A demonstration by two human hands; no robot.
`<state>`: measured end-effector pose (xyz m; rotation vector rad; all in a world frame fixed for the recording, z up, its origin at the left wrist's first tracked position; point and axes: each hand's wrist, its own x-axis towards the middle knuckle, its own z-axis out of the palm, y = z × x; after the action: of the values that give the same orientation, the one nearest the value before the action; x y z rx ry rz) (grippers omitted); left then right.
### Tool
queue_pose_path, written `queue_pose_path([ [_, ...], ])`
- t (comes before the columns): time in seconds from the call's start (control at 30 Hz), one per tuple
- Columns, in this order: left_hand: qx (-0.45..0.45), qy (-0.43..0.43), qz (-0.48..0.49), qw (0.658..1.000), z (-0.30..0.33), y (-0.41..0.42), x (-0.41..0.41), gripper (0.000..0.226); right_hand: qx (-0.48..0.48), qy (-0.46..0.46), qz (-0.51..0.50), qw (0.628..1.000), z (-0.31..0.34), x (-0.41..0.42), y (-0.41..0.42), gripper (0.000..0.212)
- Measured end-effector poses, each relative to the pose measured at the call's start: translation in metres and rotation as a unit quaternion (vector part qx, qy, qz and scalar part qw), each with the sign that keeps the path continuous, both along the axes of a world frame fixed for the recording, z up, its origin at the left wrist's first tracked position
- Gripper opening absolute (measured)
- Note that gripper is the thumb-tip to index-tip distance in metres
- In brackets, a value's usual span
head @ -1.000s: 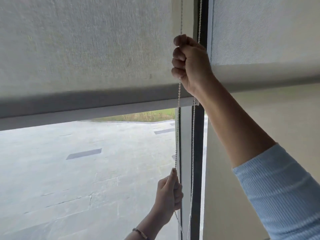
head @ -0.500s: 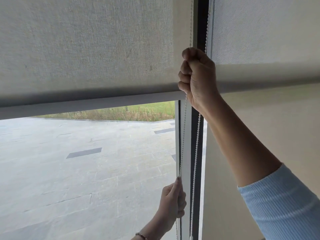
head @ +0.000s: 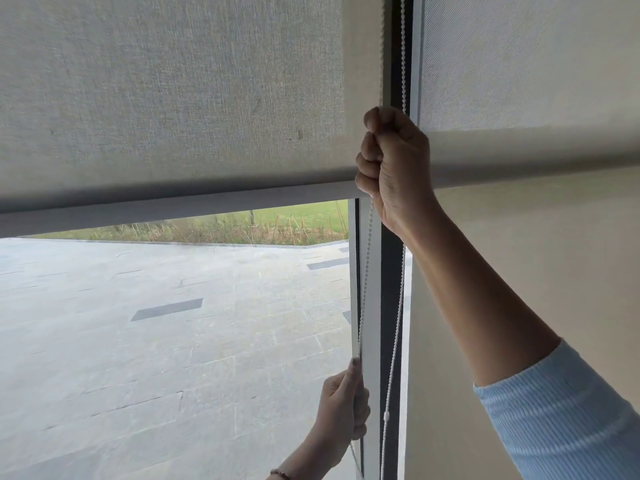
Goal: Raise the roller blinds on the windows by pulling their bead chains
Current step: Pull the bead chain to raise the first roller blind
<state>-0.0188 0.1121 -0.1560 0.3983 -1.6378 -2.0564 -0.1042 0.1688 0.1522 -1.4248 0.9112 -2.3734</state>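
Head view, nearest first: light blue ribbed sleeve [head: 568,410] at lower right, forearm running up to the right hand [head: 394,161], fisted tight around the front run of the bead chain [head: 367,271] just at the level of the blind's hem. Lower down, left hand [head: 343,410] also closed on that same run, thumb laid along it, a bracelet [head: 280,474] at the wrist. Back run of the chain hanging free beside the dark window frame [head: 391,306], a small white connector [head: 387,416] on it near the bottom.

Behind the hands, left roller blind [head: 173,98] partly up, its bottom bar [head: 173,209] well above the sill, glass open below it; upper pane covered as yet. Judged perhaps halfway, several more pulls wanted. Right roller blind [head: 519,64] also only partly raised, its chain not seen.

Beyond the glass, grey paving [head: 156,323] and a strip of grass [head: 294,223]. Nothing blocking the chain.
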Motion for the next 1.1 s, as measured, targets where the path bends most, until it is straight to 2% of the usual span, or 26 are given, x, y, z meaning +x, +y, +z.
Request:
queue_pose_path([
  [0.77,0.004,-0.002,0.006,1.0,-0.006,0.0,0.003,0.056,-0.001,0.023,-0.008,1.0,-0.012,-0.01,-0.007,0.038],
  [0.83,0.007,-0.004,-0.003,1.0,-0.006,0.003,0.001,0.06,-0.011,0.008,-0.066,0.998,-0.011,-0.017,-0.008,0.034],
  [0.87,0.006,-0.006,-0.007,1.0,-0.007,0.004,0.001,0.06,-0.017,0.004,-0.15,0.988,-0.012,-0.02,-0.008,0.031],
  [0.93,0.003,-0.007,-0.011,1.0,-0.008,0.005,0.0,0.059,0.006,0.019,-0.342,0.94,-0.016,-0.031,-0.012,0.015],
  [0.97,0.003,-0.005,-0.009,1.0,-0.008,0.006,0.0,0.059,0.061,0.029,-0.352,0.933,-0.017,-0.034,-0.015,0.022],
  [1.03,0.008,-0.002,0.0,1.0,-0.008,0.005,0.001,0.059,0.194,0.054,-0.244,0.949,-0.023,-0.032,-0.019,0.044],
  [1.07,0.01,0.0,0.007,1.0,-0.008,0.004,0.002,0.059,0.22,0.073,-0.18,0.956,-0.026,-0.033,-0.022,0.042],
  [1.1,0.013,0.004,0.014,1.0,-0.008,0.002,0.002,0.059,0.204,0.08,-0.125,0.968,-0.029,-0.033,-0.023,0.037],
])
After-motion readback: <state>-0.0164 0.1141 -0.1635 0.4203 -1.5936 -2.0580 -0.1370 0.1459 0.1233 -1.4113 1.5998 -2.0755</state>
